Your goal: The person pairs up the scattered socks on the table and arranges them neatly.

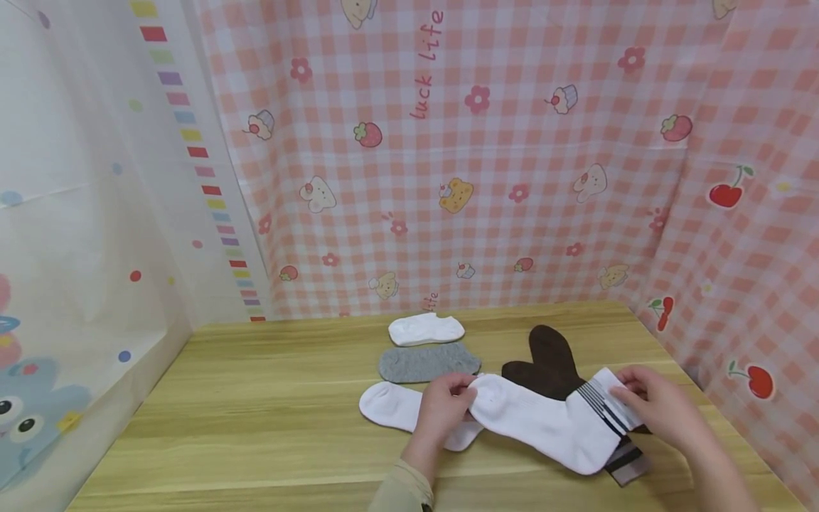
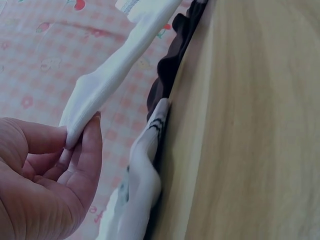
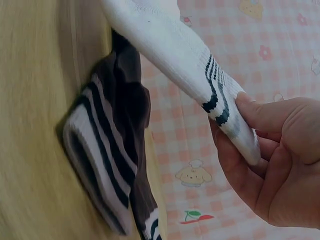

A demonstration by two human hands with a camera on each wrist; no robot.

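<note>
- Lower centre: left hand pinches the toe of the striped white sock.
- Lower right: right hand pinches its cuff, near brown socks.

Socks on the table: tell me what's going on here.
A person's left hand pinches the toe of a white sock while the right hand grips its striped cuff, holding it above the table. Dark brown socks lie partly beneath it. Another white sock, a gray sock and a short white sock lie to the left.
</note>
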